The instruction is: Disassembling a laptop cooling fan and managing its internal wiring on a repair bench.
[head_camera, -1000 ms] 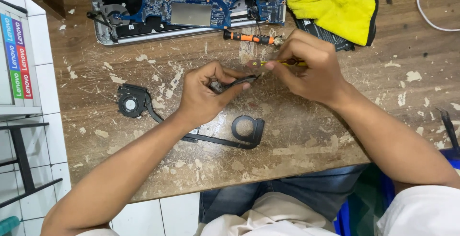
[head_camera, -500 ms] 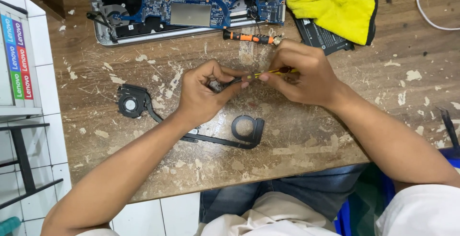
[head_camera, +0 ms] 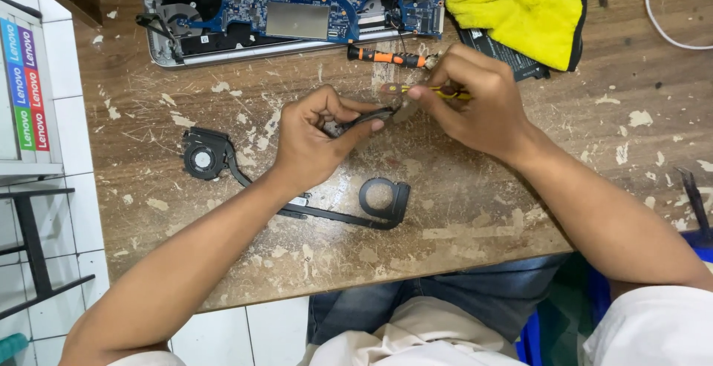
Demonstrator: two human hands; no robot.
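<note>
From the head view, your left hand (head_camera: pixel 308 139) has its grip closed around a small dark part (head_camera: pixel 362 119), thumb on top and fingers curled under, so that the part sticks out of the grip toward your right hand and sits just above the table (head_camera: pixel 460 210). Your right hand (head_camera: pixel 479 102) has its grip pinched shut on a thin yellow-handled tool (head_camera: pixel 434 92), whose forward end meets the exposed end of the dark part right between the two grips; whether the tip truly touches it is too small to tell. Just beyond your right grip, nearly touching the knuckles, lies an orange-and-black screwdriver (head_camera: pixel 386 57) flat on the table. Farther out past both grips is the opened laptop (head_camera: pixel 297 10), its blue circuit board showing. Beyond and outward of your right grip a yellow cloth (head_camera: pixel 520 6) lies over a flat black pack (head_camera: pixel 501 50). On the near side of your left grip, partly under that wrist, runs a black heat pipe assembly (head_camera: pixel 334 214), with a round fan (head_camera: pixel 202 157) at its end outward of your left grip and a ring-shaped bracket (head_camera: pixel 382 199) at the end below the gap between your hands.
</note>
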